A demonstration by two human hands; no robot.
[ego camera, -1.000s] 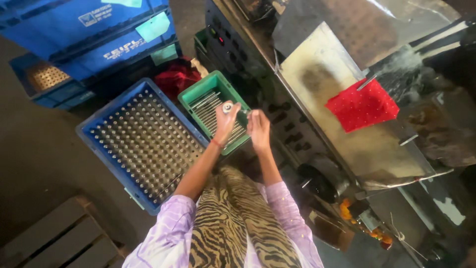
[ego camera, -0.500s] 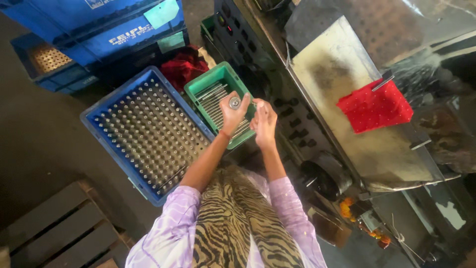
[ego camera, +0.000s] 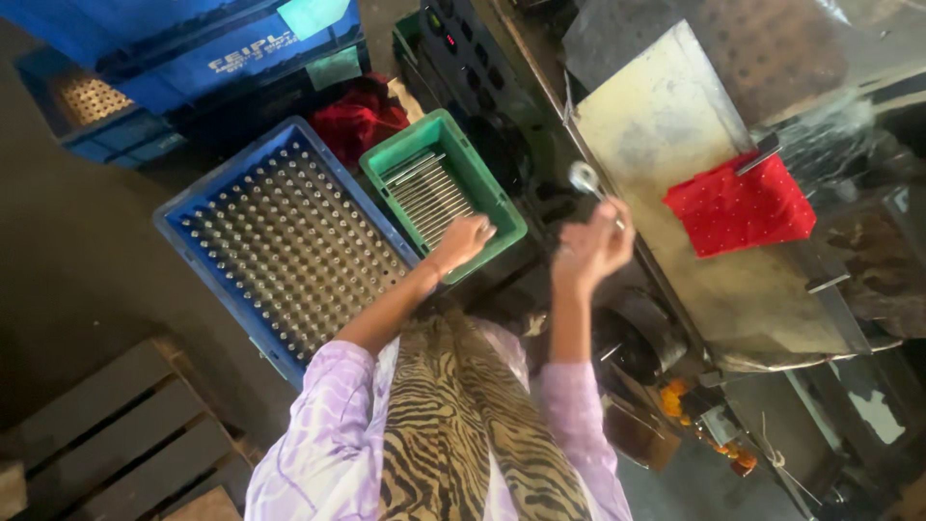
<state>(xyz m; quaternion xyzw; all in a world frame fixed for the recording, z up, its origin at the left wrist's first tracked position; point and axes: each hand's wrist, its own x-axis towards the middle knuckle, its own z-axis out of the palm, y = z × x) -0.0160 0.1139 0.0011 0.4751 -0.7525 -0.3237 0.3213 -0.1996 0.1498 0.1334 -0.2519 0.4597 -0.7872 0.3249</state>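
Observation:
My left hand (ego camera: 465, 241) rests with bent fingers on the near end of a green tray (ego camera: 490, 185) that holds several thin metal rods (ego camera: 424, 198) lying side by side. Whether it grips a rod is hidden. My right hand (ego camera: 590, 247) is raised to the right of the tray, beside the machine's edge, and is shut on a metal rod with a round head (ego camera: 584, 178) that sticks up above the fingers. A blue crate (ego camera: 289, 251) full of upright metal pins stands left of the green tray.
A grey metal plate (ego camera: 675, 125) with a red cloth (ego camera: 738, 207) on it lies to the right on the machine. Stacked blue crates (ego camera: 193, 48) and a dark red bundle (ego camera: 357, 116) sit at the back left. A wooden pallet (ego camera: 106, 434) is on the floor at lower left.
The hands were together over the green tray with the rod between them. Now the right hand has carried the rod up and right, and the left hand has dropped onto the tray's rods.

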